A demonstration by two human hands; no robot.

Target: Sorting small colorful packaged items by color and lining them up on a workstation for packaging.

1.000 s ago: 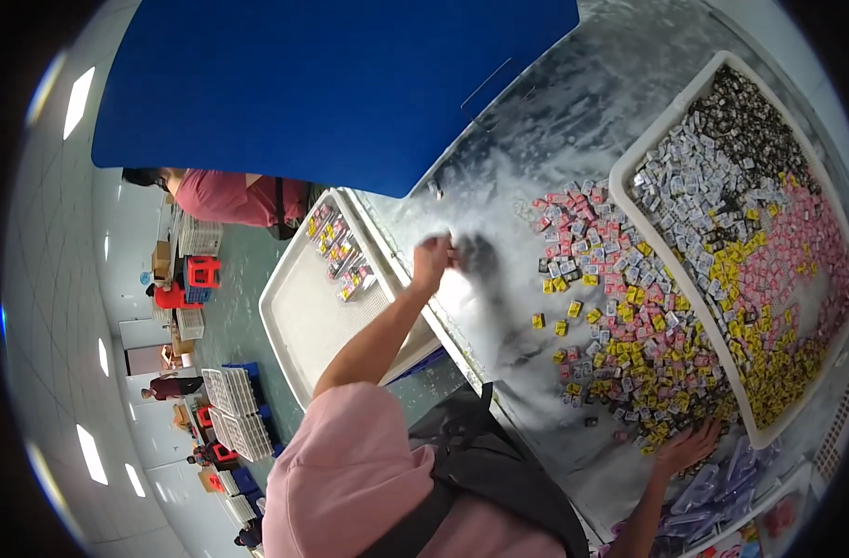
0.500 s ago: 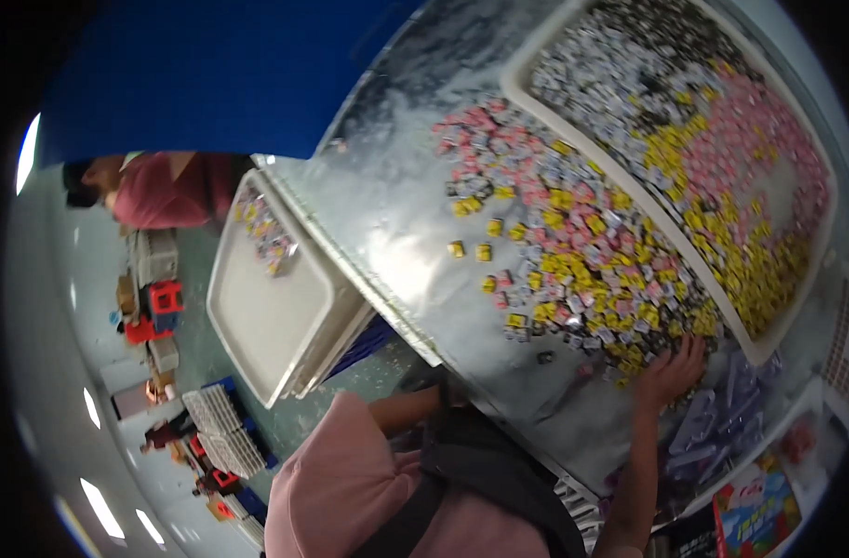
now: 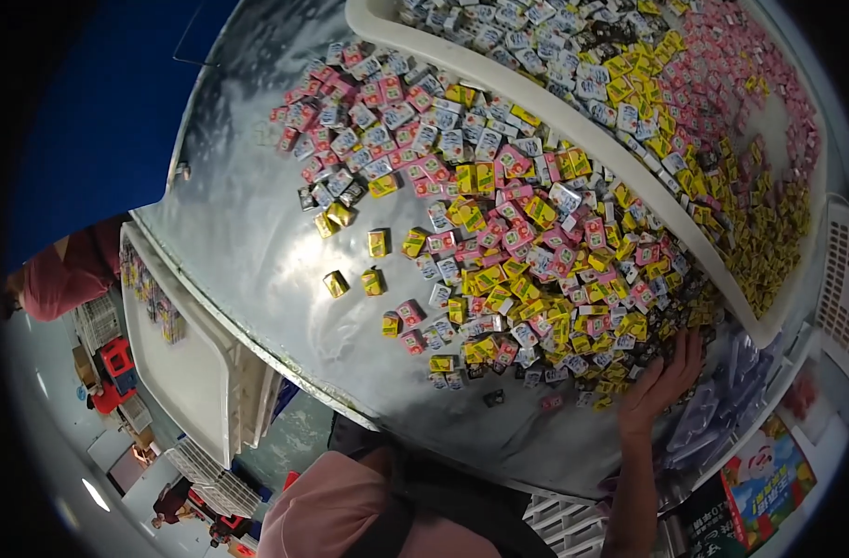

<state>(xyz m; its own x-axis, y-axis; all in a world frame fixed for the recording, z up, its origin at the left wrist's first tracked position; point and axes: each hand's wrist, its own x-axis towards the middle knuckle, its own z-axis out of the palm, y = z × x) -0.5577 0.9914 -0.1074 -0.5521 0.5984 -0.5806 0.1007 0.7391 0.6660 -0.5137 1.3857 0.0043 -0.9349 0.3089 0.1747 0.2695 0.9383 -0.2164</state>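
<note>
My right hand (image 3: 662, 383) lies at the near right edge of a spread heap of small wrapped candies (image 3: 513, 223). Its fingers are stretched out and touch the dark and yellow pieces there, with nothing visibly gripped. The heap mixes yellow, pink, white and black wrappers on a shiny metal table (image 3: 275, 251). Beyond it, a large white tray (image 3: 573, 126) holds many more of these candies, roughly grouped by colour. My left hand is out of sight; only the pink sleeve (image 3: 327, 507) on that side shows.
Clear purplish plastic pieces (image 3: 717, 409) lie right of my right hand, near a colourful printed package (image 3: 768, 479). Stacked white trays (image 3: 178, 372) stand beyond the table's left edge. A white perforated basket (image 3: 841, 284) is at far right. Another person (image 3: 71, 274) is at far left.
The view has moved closer and turned, so the candies look larger and sit further left. My right hand stays at the heap's near right edge. The left forearm has mostly gone out of sight.
</note>
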